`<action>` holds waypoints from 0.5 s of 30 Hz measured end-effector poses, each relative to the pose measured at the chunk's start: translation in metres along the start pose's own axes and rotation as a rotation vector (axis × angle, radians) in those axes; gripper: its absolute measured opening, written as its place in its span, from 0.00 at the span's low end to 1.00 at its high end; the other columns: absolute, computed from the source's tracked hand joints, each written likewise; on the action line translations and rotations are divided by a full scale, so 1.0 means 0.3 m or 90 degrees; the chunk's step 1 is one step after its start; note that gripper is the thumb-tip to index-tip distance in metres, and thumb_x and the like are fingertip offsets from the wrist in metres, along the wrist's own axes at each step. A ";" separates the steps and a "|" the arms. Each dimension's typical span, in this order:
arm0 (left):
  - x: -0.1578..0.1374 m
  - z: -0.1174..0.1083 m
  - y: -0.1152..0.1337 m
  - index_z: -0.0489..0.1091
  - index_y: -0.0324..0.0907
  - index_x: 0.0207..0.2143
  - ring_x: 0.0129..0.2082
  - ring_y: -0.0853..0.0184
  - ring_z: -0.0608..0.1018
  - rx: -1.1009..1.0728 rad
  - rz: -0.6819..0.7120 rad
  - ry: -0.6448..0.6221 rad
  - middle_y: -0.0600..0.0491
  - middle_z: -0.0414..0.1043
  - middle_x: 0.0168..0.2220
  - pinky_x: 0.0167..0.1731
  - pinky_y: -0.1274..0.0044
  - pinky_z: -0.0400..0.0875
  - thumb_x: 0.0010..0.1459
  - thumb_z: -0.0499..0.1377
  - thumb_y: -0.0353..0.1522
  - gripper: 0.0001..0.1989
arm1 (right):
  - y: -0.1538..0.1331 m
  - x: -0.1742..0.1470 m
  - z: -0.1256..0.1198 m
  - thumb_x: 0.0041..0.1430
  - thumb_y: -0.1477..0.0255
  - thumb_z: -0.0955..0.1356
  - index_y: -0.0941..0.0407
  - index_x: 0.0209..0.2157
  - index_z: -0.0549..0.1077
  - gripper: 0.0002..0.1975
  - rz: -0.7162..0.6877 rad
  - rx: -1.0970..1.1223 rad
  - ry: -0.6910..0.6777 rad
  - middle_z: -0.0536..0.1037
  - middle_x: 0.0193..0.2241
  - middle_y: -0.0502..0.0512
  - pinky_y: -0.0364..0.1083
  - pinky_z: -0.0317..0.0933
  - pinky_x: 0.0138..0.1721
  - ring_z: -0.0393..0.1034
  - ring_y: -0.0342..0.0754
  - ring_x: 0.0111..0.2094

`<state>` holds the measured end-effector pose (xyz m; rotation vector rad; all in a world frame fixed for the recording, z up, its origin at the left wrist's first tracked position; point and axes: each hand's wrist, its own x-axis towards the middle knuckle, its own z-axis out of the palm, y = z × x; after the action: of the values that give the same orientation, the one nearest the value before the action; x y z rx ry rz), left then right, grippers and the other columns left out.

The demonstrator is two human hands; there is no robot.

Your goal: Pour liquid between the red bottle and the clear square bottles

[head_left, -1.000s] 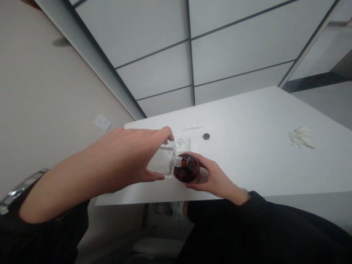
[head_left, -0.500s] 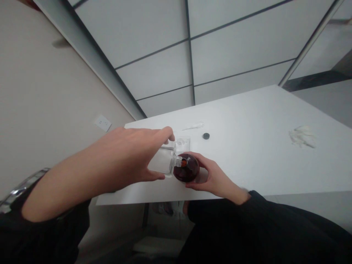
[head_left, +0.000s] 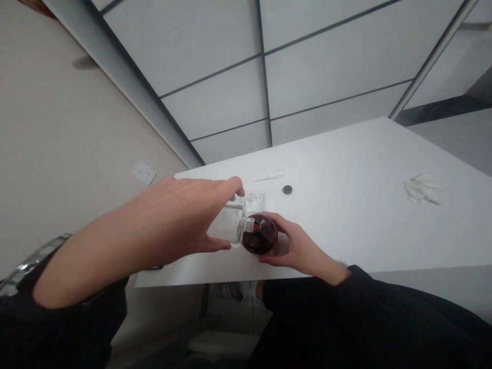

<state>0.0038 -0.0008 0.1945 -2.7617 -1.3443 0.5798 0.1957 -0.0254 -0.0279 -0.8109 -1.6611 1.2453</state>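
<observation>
My left hand [head_left: 188, 215] is closed around a clear, square-sided glass bottle [head_left: 226, 224] holding colourless liquid. This bottle is tipped on its side, and its threaded neck lies at the mouth of a dark brown bottle [head_left: 260, 242]. Around the brown bottle's right side curl the fingers of my right hand [head_left: 294, 246], keeping it upright over the white table [head_left: 346, 220]. Just behind the two bottles is a clear, flat-sided piece [head_left: 255, 201], partly covered. Whether liquid is flowing cannot be made out.
A dark round cap [head_left: 287, 189] and a clear plastic dropper pipette [head_left: 271, 176] lie behind the bottles. Far to the right is a crumpled pale glove-like item [head_left: 423, 189]. A wall socket [head_left: 144, 173] is at left, and panelled doors [head_left: 230, 102] stand behind the table.
Both hands and both bottles keep nearly the same pose. The whole view has shifted very slightly.
</observation>
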 end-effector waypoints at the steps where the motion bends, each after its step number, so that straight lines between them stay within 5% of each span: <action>1: 0.000 -0.002 0.001 0.68 0.52 0.45 0.34 0.55 0.81 -0.003 0.002 0.000 0.53 0.82 0.42 0.29 0.71 0.63 0.49 0.70 0.38 0.21 | 0.000 0.000 0.000 0.49 0.66 0.81 0.50 0.61 0.72 0.37 -0.002 -0.003 -0.001 0.78 0.61 0.60 0.61 0.66 0.64 0.72 0.62 0.62; 15: -0.002 -0.009 0.008 0.68 0.51 0.45 0.34 0.57 0.81 0.035 0.001 0.003 0.53 0.82 0.43 0.28 0.73 0.63 0.49 0.70 0.36 0.22 | 0.002 -0.003 -0.005 0.49 0.68 0.81 0.49 0.61 0.72 0.37 -0.004 -0.002 -0.006 0.78 0.60 0.59 0.60 0.66 0.64 0.73 0.61 0.62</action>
<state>0.0063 -0.0023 0.1969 -2.7190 -1.3055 0.6000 0.1973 -0.0254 -0.0284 -0.8026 -1.6728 1.2444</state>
